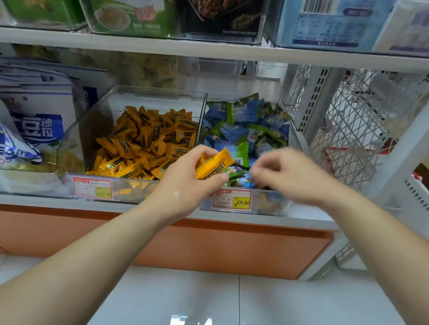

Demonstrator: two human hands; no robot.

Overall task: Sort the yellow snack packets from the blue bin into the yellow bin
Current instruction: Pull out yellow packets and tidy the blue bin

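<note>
My left hand [192,175] grips a yellow snack packet [214,165] over the front edge where the two clear bins meet. The bin of yellow packets [145,142] stands to the left, the bin of blue and green packets [248,128] to the right. My right hand [285,174] hovers over the front of the blue bin, blurred, fingers curled downward among the packets. Whether it holds anything does not show.
A shelf above [222,50] carries clear bins of boxed goods. Large blue-and-white bags [21,126] fill the bin at the left. Price tags [231,198] hang on the bin fronts. A white mesh rack side [354,126] stands at the right. Tiled floor lies below.
</note>
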